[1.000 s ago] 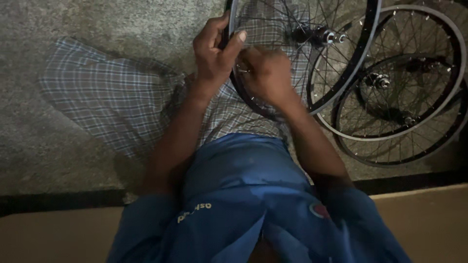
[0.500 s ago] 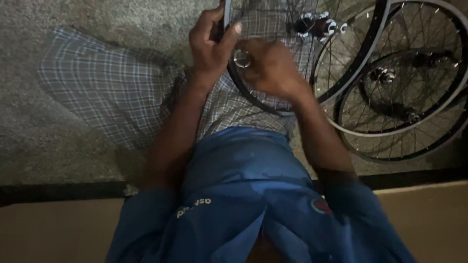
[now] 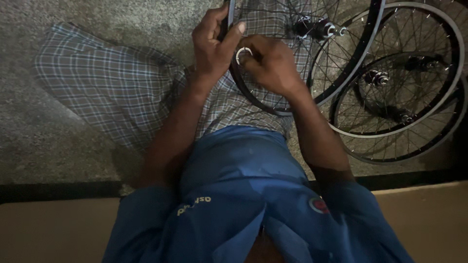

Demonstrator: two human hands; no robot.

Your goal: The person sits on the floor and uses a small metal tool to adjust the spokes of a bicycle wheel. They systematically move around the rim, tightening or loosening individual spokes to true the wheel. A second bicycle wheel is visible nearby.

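Observation:
A black spoked bicycle wheel (image 3: 341, 78) rests across my lap, its silver hub (image 3: 319, 28) at the upper middle. My left hand (image 3: 212, 46) grips the wheel's rim at the top centre, thumb pressed over the edge. Right beside it, my right hand (image 3: 273, 63) is closed on a small round silver tool (image 3: 242, 53) held against the rim. My checked cloth wrap (image 3: 112, 92) and blue shirt (image 3: 243, 195) fill the lower part of the head view.
Other black bicycle wheels (image 3: 414, 97) lie stacked on the grey concrete floor (image 3: 58, 151) at the right, overlapping the one in my lap. A tan strip with a dark border (image 3: 48, 224) runs along the bottom.
Both hands and the rim have shifted slightly upward in view. My right hand has moved closer to the left along the rim.

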